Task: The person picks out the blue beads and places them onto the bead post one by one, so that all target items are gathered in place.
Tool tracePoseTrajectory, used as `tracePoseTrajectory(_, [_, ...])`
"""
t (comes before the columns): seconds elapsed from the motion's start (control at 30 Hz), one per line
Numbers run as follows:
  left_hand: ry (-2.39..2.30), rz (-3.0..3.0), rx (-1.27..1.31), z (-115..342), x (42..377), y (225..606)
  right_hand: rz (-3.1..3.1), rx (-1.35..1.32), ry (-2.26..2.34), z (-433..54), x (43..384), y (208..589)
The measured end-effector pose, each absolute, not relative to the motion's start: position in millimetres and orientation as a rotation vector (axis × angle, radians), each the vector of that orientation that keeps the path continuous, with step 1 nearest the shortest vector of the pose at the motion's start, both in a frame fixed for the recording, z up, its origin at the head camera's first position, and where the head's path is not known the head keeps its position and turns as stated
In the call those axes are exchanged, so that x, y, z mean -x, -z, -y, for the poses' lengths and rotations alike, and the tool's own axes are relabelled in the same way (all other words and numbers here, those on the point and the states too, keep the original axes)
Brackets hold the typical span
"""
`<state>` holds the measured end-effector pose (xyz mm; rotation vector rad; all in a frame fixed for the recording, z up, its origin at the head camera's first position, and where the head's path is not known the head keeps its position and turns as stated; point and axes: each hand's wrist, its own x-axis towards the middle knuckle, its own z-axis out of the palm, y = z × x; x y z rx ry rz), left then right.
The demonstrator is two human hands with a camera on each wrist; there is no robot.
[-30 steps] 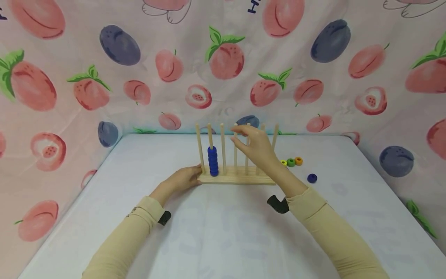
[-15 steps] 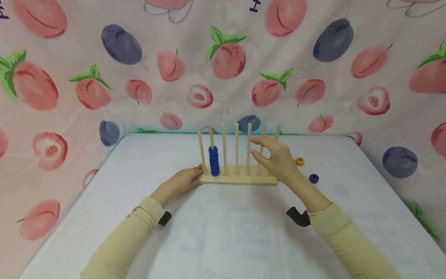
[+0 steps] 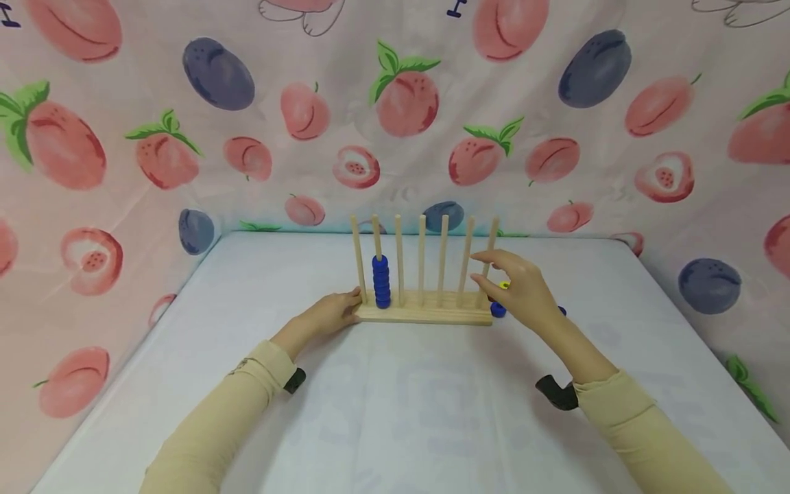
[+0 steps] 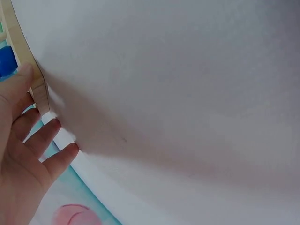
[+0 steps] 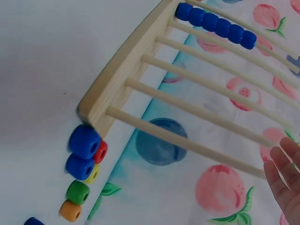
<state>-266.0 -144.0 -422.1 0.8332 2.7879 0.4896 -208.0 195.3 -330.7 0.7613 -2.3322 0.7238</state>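
A wooden peg rack (image 3: 426, 315) with a row of upright rods stands at the middle of the table. Several blue beads (image 3: 382, 283) are stacked on its second rod from the left. My left hand (image 3: 330, 312) holds the rack's left end; in the left wrist view the thumb lies on the base (image 4: 26, 49), the other fingers spread round its end. My right hand (image 3: 521, 285) is raised near the rightmost rods, thumb and forefinger apart, nothing between them. Beside the rack's right end lie loose blue beads (image 5: 85, 140) and a red bead (image 5: 101, 151).
A yellow bead (image 5: 93, 174), a green bead (image 5: 78, 192) and an orange bead (image 5: 71, 211) lie in line past the rack's right end. Another blue bead (image 5: 33, 221) lies apart, nearer the front. A fruit-printed cloth (image 3: 395, 110) hangs behind the white table (image 3: 395, 412).
My right hand has moved right and down along the rods, from the middle ones to the rightmost, its finger gap unchanged. The left hand has stayed at the rack's left end.
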Motion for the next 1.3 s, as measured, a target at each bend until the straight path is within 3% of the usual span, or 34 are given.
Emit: tracePoseTrajectory(1.3, [-0.485, -2.806, -0.850, 145.8, 265.6, 423.5, 2.764, -0.561, -0.801, -269.8, 226.0, 382.4])
